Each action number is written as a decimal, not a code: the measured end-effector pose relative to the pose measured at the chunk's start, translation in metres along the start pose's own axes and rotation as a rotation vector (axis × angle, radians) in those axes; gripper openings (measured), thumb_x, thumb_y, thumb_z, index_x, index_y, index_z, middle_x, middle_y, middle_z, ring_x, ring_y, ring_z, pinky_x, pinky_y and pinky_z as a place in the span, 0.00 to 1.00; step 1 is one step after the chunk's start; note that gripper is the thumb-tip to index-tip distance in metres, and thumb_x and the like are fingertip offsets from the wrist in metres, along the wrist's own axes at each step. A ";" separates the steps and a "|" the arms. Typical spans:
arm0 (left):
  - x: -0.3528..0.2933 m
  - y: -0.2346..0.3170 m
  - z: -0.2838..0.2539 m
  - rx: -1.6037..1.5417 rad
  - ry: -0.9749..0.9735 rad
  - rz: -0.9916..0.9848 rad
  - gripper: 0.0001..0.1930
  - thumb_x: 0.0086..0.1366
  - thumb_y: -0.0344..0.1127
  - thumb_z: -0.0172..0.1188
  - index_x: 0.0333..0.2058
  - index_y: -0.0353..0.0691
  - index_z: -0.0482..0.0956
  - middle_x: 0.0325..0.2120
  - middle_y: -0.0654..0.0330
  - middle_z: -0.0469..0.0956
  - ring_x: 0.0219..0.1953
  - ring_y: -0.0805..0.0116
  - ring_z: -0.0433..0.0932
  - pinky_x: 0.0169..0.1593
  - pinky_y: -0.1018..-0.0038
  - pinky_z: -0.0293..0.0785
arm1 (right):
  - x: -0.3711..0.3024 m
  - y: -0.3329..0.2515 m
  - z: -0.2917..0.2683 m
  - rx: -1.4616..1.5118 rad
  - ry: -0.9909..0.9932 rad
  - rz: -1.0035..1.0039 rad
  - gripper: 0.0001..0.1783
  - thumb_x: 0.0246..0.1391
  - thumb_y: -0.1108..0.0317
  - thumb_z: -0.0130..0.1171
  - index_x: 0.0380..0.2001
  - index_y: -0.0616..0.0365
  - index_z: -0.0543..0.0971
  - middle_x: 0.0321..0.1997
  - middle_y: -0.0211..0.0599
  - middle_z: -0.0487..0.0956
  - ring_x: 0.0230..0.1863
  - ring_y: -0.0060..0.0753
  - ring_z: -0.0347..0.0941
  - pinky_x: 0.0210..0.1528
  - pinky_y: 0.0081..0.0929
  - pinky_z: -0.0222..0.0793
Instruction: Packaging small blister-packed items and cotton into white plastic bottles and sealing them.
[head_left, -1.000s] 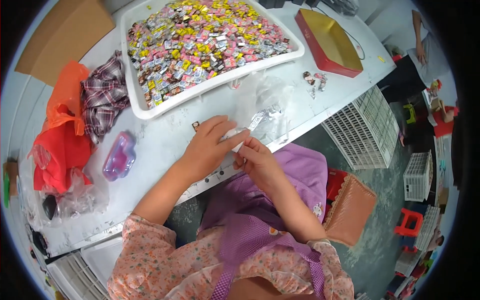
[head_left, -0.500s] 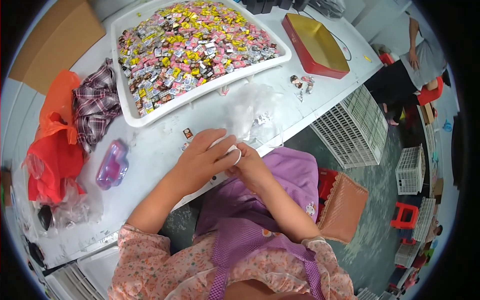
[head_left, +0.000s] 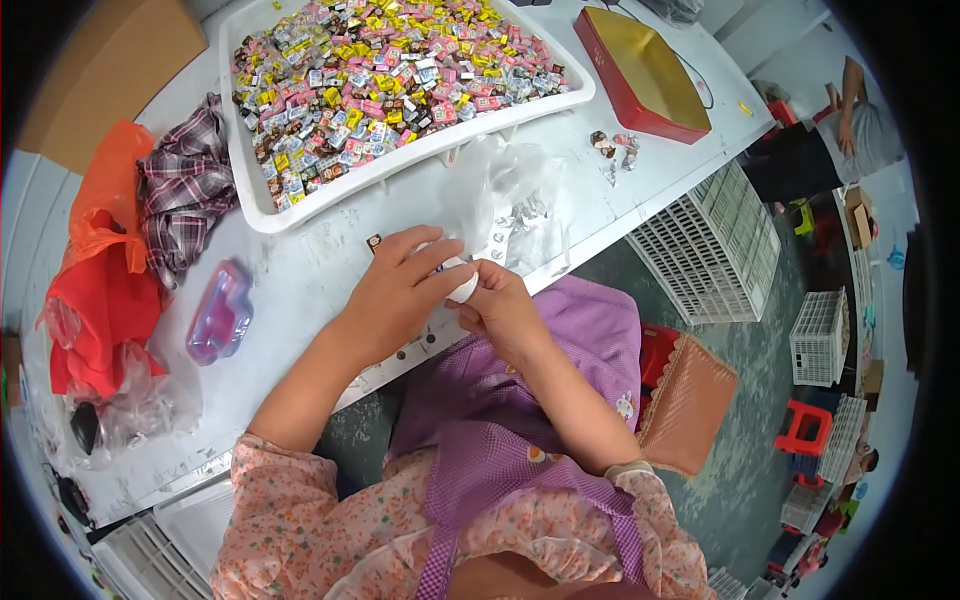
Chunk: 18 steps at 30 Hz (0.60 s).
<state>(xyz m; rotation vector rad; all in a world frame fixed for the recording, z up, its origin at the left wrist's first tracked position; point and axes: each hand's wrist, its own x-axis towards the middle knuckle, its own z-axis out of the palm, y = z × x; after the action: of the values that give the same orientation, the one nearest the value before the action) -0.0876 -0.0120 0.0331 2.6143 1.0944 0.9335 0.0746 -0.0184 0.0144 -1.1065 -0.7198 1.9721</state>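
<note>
My left hand and my right hand meet over the table's near edge. Both are closed on a small white roll, which looks like a roll of tape or labels; fingers cover much of it. Just beyond them, a white strip with small round marks lies by a crumpled clear plastic bag. Whether the strip joins the roll I cannot tell. A small brown wrapped piece shows beside my left fingers.
A large white tray heaped with small wrapped pieces fills the far table. Right of it stands a red box with a gold inside. At left lie a plaid cloth, a red bag and a purple plastic case. White crates stand at right.
Both hands stay together on the white roll, which has turned between the fingers. My left hand has shifted slightly up and left. The marked strip shows more clearly now beside the bag.
</note>
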 end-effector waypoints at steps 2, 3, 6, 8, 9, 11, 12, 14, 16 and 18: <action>-0.001 -0.001 0.002 -0.018 0.001 -0.011 0.25 0.40 0.20 0.56 0.41 0.47 0.74 0.44 0.62 0.70 0.50 0.57 0.64 0.50 0.65 0.63 | -0.003 -0.004 0.001 -0.056 0.025 -0.003 0.05 0.49 0.76 0.51 0.32 0.59 0.71 0.21 0.28 0.71 0.16 0.13 0.57 0.17 0.13 0.50; -0.002 -0.001 0.003 -0.035 0.006 -0.019 0.27 0.38 0.18 0.57 0.41 0.48 0.73 0.44 0.62 0.70 0.49 0.55 0.64 0.50 0.65 0.63 | -0.003 -0.005 0.001 -0.054 0.026 0.002 0.05 0.49 0.76 0.51 0.32 0.59 0.71 0.21 0.28 0.71 0.16 0.13 0.57 0.17 0.13 0.50; -0.002 -0.002 0.006 -0.066 0.004 -0.017 0.26 0.38 0.18 0.57 0.40 0.48 0.73 0.44 0.62 0.70 0.49 0.54 0.64 0.51 0.64 0.63 | -0.004 -0.007 -0.001 -0.120 0.058 0.004 0.05 0.50 0.76 0.51 0.33 0.60 0.72 0.22 0.30 0.73 0.15 0.13 0.59 0.17 0.13 0.51; -0.002 -0.003 0.011 -0.072 0.009 -0.021 0.25 0.39 0.19 0.56 0.40 0.47 0.73 0.44 0.62 0.70 0.49 0.56 0.64 0.50 0.65 0.63 | -0.004 -0.007 -0.004 -0.256 0.056 -0.048 0.06 0.50 0.75 0.51 0.34 0.61 0.72 0.22 0.30 0.73 0.15 0.13 0.59 0.16 0.12 0.51; -0.002 -0.002 0.013 -0.073 0.017 -0.025 0.23 0.41 0.20 0.54 0.40 0.47 0.73 0.44 0.62 0.70 0.48 0.58 0.64 0.50 0.66 0.63 | -0.003 -0.005 -0.006 -0.252 0.061 -0.040 0.06 0.50 0.75 0.51 0.34 0.61 0.72 0.22 0.30 0.73 0.15 0.13 0.59 0.16 0.12 0.51; -0.001 -0.003 0.015 -0.089 0.025 -0.028 0.24 0.40 0.19 0.54 0.40 0.46 0.73 0.43 0.62 0.70 0.48 0.57 0.65 0.50 0.66 0.63 | 0.000 0.000 -0.012 -0.536 0.104 -0.208 0.05 0.51 0.75 0.50 0.33 0.61 0.73 0.22 0.29 0.73 0.14 0.11 0.59 0.16 0.11 0.51; 0.000 -0.002 0.015 -0.098 0.039 -0.027 0.25 0.38 0.18 0.54 0.39 0.46 0.73 0.43 0.62 0.70 0.47 0.57 0.65 0.50 0.66 0.64 | 0.001 0.001 -0.012 -0.532 0.115 -0.202 0.05 0.51 0.75 0.50 0.33 0.61 0.73 0.22 0.29 0.73 0.14 0.11 0.59 0.16 0.11 0.51; -0.001 -0.002 0.015 -0.155 0.055 -0.051 0.27 0.36 0.17 0.55 0.39 0.45 0.73 0.43 0.61 0.71 0.47 0.56 0.66 0.50 0.65 0.63 | 0.000 0.001 -0.012 -0.546 0.122 -0.241 0.05 0.52 0.74 0.49 0.32 0.61 0.73 0.21 0.27 0.73 0.16 0.10 0.60 0.16 0.11 0.52; -0.001 0.000 0.014 -0.212 0.071 -0.077 0.29 0.33 0.16 0.55 0.39 0.45 0.72 0.42 0.59 0.71 0.47 0.55 0.66 0.51 0.64 0.62 | -0.005 -0.007 -0.009 -0.555 0.114 -0.218 0.05 0.53 0.73 0.49 0.33 0.61 0.73 0.22 0.27 0.73 0.16 0.10 0.60 0.17 0.10 0.53; 0.000 0.002 0.013 -0.249 0.088 -0.107 0.27 0.34 0.17 0.56 0.38 0.44 0.73 0.41 0.60 0.72 0.45 0.57 0.67 0.49 0.65 0.65 | -0.008 -0.009 -0.010 -0.539 0.103 -0.181 0.08 0.47 0.76 0.49 0.33 0.65 0.73 0.22 0.34 0.76 0.22 0.20 0.69 0.24 0.18 0.63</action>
<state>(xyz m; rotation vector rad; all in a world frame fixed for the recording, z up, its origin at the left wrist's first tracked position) -0.0785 -0.0121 0.0233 2.3128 1.0510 1.0930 0.0892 -0.0185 0.0203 -1.3822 -1.2930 1.5933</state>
